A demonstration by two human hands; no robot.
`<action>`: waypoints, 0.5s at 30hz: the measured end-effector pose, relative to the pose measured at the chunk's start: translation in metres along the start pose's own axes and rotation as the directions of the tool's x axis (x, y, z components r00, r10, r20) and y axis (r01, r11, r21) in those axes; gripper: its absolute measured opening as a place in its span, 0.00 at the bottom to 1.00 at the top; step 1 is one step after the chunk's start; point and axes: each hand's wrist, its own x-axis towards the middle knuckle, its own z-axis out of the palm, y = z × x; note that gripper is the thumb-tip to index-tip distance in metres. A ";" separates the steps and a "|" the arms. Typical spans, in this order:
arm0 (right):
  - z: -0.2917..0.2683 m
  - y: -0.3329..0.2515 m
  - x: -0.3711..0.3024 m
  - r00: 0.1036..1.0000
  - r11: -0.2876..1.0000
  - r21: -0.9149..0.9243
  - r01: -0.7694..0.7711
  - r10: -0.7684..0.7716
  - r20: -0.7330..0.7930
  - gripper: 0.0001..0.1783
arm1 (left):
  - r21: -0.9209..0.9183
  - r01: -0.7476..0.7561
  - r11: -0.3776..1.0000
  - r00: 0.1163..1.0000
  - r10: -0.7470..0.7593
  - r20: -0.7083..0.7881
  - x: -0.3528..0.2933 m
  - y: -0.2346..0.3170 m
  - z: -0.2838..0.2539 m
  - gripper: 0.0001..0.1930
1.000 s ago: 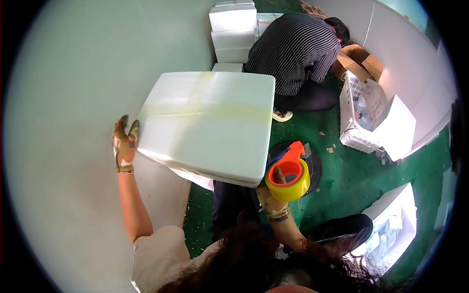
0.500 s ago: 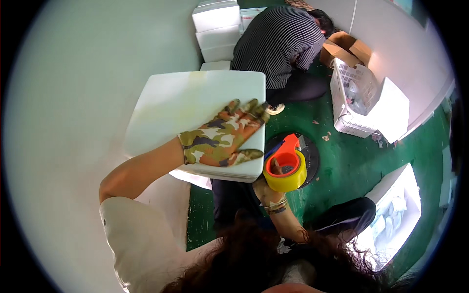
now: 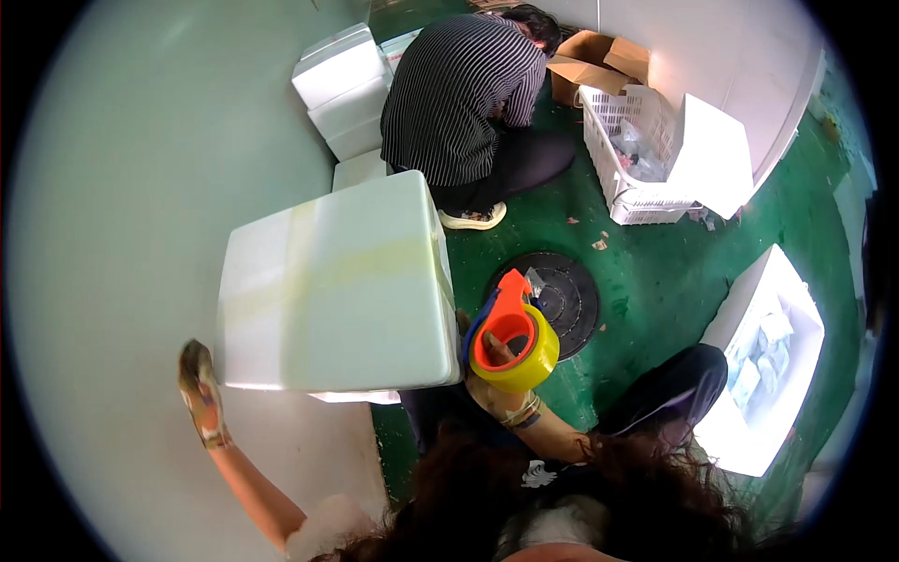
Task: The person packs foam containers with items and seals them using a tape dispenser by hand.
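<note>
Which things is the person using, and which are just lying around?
In use:
closed white box, left hand beside it
orange dispenser with yellow tape, in right hand

Probably just lying about:
cardboard box
white basket
black disc
open white box

white box (image 3: 375, 332), yellowish tape bands (image 3: 297, 258); orange dispenser (image 3: 511, 290), yellow tape roll (image 3: 536, 367); camouflage-patterned left grip (image 3: 201, 391); green floor (image 3: 646, 281).
</note>
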 end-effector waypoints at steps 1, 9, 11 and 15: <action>-0.007 -0.003 0.000 0.998 0.988 0.153 -0.026 0.035 -0.056 0.26 | 0.090 0.076 0.993 0.997 -0.078 0.012 -0.015 0.014 0.027 0.27; 0.004 -0.002 -0.011 0.957 0.477 -0.858 0.189 -0.286 0.052 0.31 | 0.338 -0.116 0.934 0.947 0.207 -0.247 -0.026 -0.017 0.074 0.25; 0.028 -0.014 -0.014 0.991 0.656 -0.755 0.017 -0.109 -0.072 0.31 | 0.195 -0.069 0.978 0.907 0.143 -0.396 -0.023 -0.041 0.058 0.26; 0.045 -0.032 -0.021 0.931 0.612 -0.714 0.341 -0.328 0.163 0.30 | 0.308 -0.064 0.949 0.899 0.189 -0.395 -0.023 -0.038 0.068 0.31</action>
